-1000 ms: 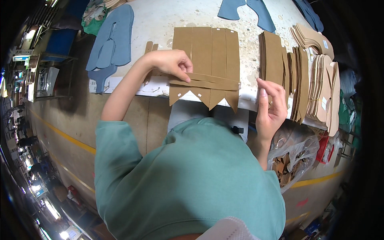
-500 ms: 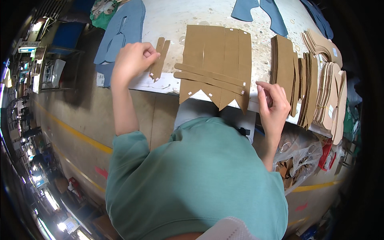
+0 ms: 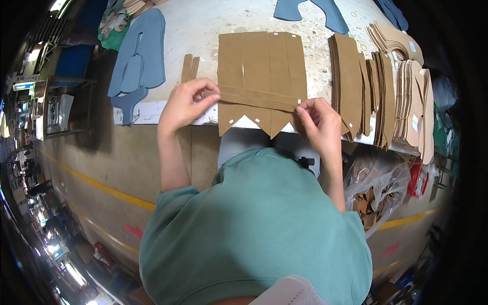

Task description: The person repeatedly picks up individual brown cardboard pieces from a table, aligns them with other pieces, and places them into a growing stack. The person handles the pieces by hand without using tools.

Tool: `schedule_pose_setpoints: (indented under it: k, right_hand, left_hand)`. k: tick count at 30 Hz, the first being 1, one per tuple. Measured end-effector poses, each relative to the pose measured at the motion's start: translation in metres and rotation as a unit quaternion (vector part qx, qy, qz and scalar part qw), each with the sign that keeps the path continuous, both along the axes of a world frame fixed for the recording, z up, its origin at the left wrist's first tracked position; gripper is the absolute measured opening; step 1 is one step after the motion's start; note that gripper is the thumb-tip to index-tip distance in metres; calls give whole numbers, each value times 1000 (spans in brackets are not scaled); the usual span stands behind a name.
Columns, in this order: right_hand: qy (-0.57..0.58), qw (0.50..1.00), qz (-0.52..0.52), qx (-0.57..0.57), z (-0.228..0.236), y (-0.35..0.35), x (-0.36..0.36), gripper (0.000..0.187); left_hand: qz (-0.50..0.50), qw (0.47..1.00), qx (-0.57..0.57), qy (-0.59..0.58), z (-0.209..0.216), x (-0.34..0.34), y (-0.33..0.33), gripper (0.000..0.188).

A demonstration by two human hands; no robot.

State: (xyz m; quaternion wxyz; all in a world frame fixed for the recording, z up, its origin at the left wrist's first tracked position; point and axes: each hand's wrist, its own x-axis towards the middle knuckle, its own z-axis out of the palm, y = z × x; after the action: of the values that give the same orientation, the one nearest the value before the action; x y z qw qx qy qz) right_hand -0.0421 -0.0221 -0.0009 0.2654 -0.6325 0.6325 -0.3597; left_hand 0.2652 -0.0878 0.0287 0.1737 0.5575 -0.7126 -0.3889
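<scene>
Several flat brown panels (image 3: 256, 58) lie side by side at the table's front, their pointed lower ends reaching over its edge. Across them run two narrow brown strips (image 3: 259, 97), one just above the other, with a small white label near the right end. My left hand (image 3: 189, 103) pinches the left end of the strips between thumb and fingers. At the other end, my right hand (image 3: 323, 119) has its thumb and fingertips closed on the lower strip. Two short brown strips (image 3: 191, 66) lie beyond my left hand, partly hidden by it.
Blue cut pieces (image 3: 152, 51) lie at left, and more blue pieces (image 3: 333, 15) at the far edge. Stacks of brown panels (image 3: 348, 66) and tan pieces (image 3: 409, 101) stand at right. Below the right side hangs a clear plastic bag (image 3: 373, 198) with brown scraps.
My left hand has moved right, from beside the short strips to the left end of the long strips. My right hand has moved left onto their right end. The view has shifted slightly.
</scene>
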Motion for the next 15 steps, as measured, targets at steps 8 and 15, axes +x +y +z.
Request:
schedule_pose_setpoints:
  k: [8, 15]
  right_hand:
    - [90, 996, -7, 24, 2, -21, 3, 11]
    - [99, 995, 23, -16, 3, -19, 2, 11]
  left_hand:
    - [-10, 992, -110, -67, -5, -11, -14, 17]
    - [-51, 977, -203, 32, 8, -43, -15, 15]
